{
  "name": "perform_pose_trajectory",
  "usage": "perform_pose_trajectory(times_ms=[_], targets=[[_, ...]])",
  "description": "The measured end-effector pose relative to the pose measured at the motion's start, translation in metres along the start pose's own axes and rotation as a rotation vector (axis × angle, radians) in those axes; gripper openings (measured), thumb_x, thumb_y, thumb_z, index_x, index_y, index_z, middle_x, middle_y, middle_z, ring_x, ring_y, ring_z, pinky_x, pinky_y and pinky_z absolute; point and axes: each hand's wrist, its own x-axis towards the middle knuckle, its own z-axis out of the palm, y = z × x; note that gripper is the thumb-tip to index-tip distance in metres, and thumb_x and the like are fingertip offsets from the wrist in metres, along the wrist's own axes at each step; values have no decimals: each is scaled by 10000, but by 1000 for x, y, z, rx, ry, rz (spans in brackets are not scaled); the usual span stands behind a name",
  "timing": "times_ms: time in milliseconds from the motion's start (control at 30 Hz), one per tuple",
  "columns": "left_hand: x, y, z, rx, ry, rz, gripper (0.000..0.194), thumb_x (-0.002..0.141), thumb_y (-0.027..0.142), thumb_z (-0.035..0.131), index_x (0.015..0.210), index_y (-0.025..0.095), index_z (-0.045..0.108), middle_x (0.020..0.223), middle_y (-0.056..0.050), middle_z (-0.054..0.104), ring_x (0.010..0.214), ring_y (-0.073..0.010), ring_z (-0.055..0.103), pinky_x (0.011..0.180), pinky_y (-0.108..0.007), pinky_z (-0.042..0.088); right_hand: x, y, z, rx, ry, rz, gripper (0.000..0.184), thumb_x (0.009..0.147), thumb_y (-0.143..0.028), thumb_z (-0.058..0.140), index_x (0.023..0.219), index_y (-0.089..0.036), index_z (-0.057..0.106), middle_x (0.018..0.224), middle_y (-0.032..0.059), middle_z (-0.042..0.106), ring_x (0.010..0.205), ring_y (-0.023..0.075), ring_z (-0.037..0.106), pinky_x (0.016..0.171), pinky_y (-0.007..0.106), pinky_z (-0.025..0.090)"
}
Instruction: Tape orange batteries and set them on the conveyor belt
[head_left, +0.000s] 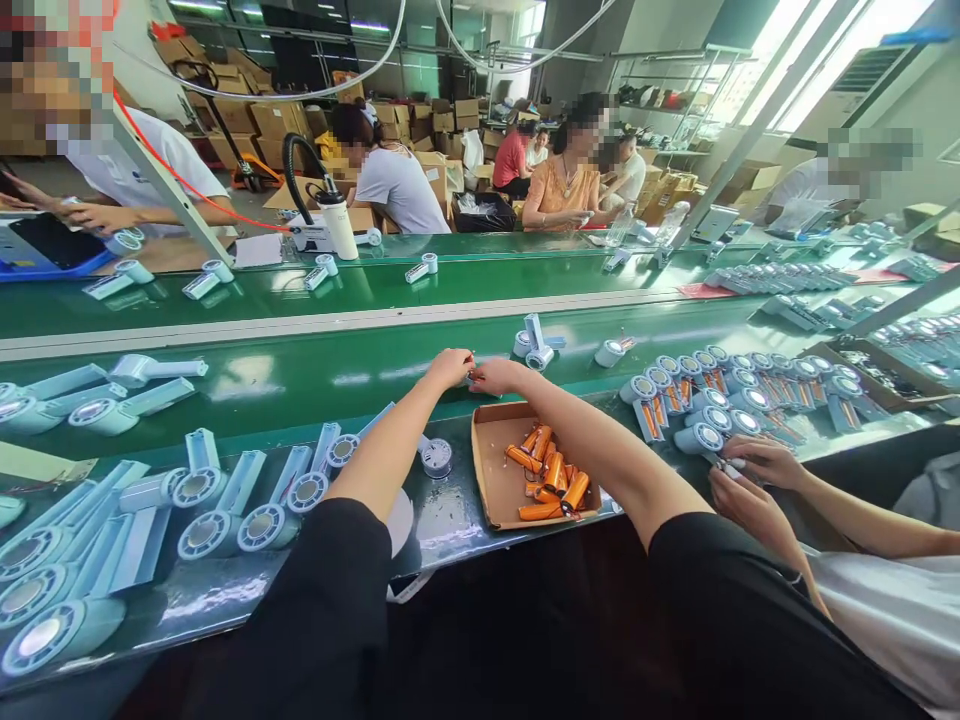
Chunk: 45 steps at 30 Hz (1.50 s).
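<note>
My left hand [451,368] and my right hand [498,376] meet over the near edge of the green belt. The fingers of both are pinched together around something small that I cannot make out. Below my right forearm, a shallow cardboard tray [486,480] holds several orange wrapped battery cells [553,470]. A round light-blue part [437,458] lies left of the tray. Just beyond my hands, some light-blue fan housings [538,350] sit on the belt. More housings with round heads and open handles [270,522] line the bench by my left arm.
To the right, a co-worker's hands [750,475] handle a small part beside rows of housings with orange cells [709,400]. A lone housing [611,352] lies on the belt [360,385]. People sit across the line near a white bottle-shaped device [341,228].
</note>
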Motion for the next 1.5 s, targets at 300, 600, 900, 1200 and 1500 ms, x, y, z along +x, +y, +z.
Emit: perform_pose_trajectory(times_ms=[300,600,900,1200,1500], targets=[[-222,-37,2,-44,115,220,362,995,395,639,1322,250,700,1364,-78,734,1313,-277,642,1167,-435,507,-184,49,-11,395,113,-99,387,885,-447,795,602,-187,749,551,7,703,498,133,604,497,230,427],[-390,-77,67,251,376,154,377,994,250,579,1357,261,678,1182,-103,786,1205,-350,668,991,-502,571,-283,-7,82,1103,17,54,294,913,-495,764,1009,-229,845,934,83,844,550,147,687,442,207,463],[-337,-7,17,142,666,309,796,920,38,639,1625,282,362,1278,-117,696,1535,-420,399,1202,-657,462,-260,-77,99,867,-541,-329,444,1006,-567,651,969,-169,844,776,40,795,479,107,616,493,211,449],[-318,9,40,86,659,343,552,874,7,643,1379,225,602,1178,-99,717,1400,-383,531,1137,-602,555,-192,8,46,-110,187,49,172,960,-195,737,1099,-130,814,1303,210,707,1262,372,573,1063,490,475],[-319,16,44,196,566,413,523,882,-54,595,1299,227,737,1164,-65,774,1386,-347,490,1079,-463,591,-191,4,50,898,143,29,406,785,-430,873,1098,-194,766,1059,105,828,989,273,774,905,458,620]])
